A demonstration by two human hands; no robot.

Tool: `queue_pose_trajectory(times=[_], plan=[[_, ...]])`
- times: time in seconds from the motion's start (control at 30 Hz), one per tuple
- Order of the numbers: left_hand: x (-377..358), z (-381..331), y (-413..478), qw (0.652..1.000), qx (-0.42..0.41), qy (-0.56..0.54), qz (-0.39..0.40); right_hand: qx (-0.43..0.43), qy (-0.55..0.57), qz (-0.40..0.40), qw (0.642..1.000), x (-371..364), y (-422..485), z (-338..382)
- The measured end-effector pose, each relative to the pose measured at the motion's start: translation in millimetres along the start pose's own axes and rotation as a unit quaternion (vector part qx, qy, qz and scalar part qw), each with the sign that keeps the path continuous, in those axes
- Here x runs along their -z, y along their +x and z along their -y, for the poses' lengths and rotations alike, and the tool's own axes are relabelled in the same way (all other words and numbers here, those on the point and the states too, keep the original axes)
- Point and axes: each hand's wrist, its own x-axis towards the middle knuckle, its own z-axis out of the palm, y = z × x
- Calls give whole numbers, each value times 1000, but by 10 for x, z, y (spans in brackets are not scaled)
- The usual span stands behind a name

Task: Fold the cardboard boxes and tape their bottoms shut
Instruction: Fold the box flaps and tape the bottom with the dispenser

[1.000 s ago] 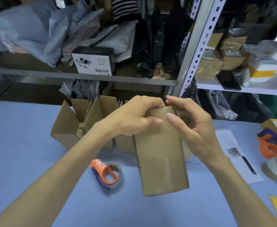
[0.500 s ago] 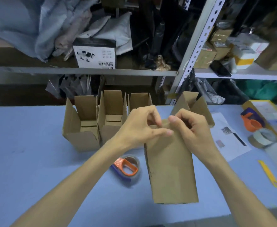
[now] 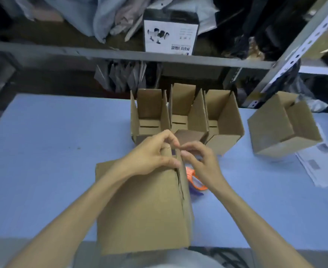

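In the lower centre of the frame, a partly folded cardboard box [image 3: 143, 206] overhangs the near edge of the blue desk [image 3: 43, 151]. Its far-end flaps are pinched by the curled fingers of the left hand [image 3: 149, 155] and the right hand [image 3: 202, 163], whose fingertips meet at the flap edge. Just right of this box, partly hidden by the right hand, an orange tape dispenser [image 3: 195, 180] rests on the desk. Upper centre: three open boxes [image 3: 182, 105] stand side by side; at right, a fourth box [image 3: 271, 128] lies tilted beside printed sheets [image 3: 322, 167]; above, a black-and-white carton [image 3: 171, 35] stands on the shelf [image 3: 101, 53].
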Motion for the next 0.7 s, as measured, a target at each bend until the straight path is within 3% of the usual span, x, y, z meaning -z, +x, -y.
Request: queue_pose_trajectory(times=[0.1,0.23,0.43,0.7], plan=[[15,354,-17,997,44,55,-17,-14,-55,0,998,-398,-217,-241],[-27,757,84,988,97,116,-35,-54,-24,-28,998,-753,-400,-455],[34,1216,154,974,116,191,34,-127,-4,-49,991,-1065,-167,-582],[-35,1518,230,977,147,153,2,-164,-87,-80,979,-1125,-413,-792]])
